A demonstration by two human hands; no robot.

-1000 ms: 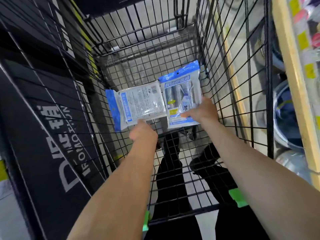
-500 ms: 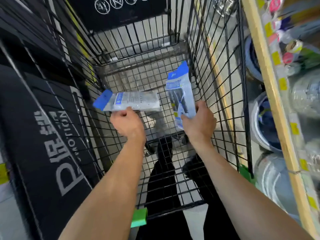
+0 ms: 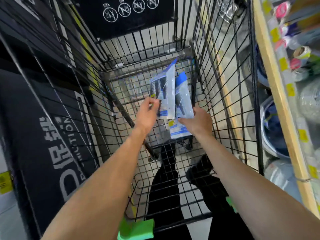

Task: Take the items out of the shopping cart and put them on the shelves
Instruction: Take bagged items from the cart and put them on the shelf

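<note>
Two flat clear packets with blue headers and grey rolls inside stand upright, side by side, inside the black wire shopping cart (image 3: 253,87). My left hand (image 3: 147,115) pinches the lower edge of the left packet (image 3: 163,89). My right hand (image 3: 199,122) grips the right packet (image 3: 183,99) from the side. The packets touch each other. A lower end with a yellow sticker (image 3: 180,130) pokes out under my right thumb; I cannot tell which packet it belongs to. Both are lifted off the cart floor.
A wooden shelf edge (image 3: 278,94) with yellow price tags runs down the right, with tape rolls (image 3: 295,64) above and wrapped bowls (image 3: 271,134) below. A black promotional board (image 3: 52,135) flanks the cart's left. Green handle caps (image 3: 136,227) sit near me.
My left hand swung its packet from lying flat on the left to upright against the right packet. Both hands have drawn together near the cart's right side.
</note>
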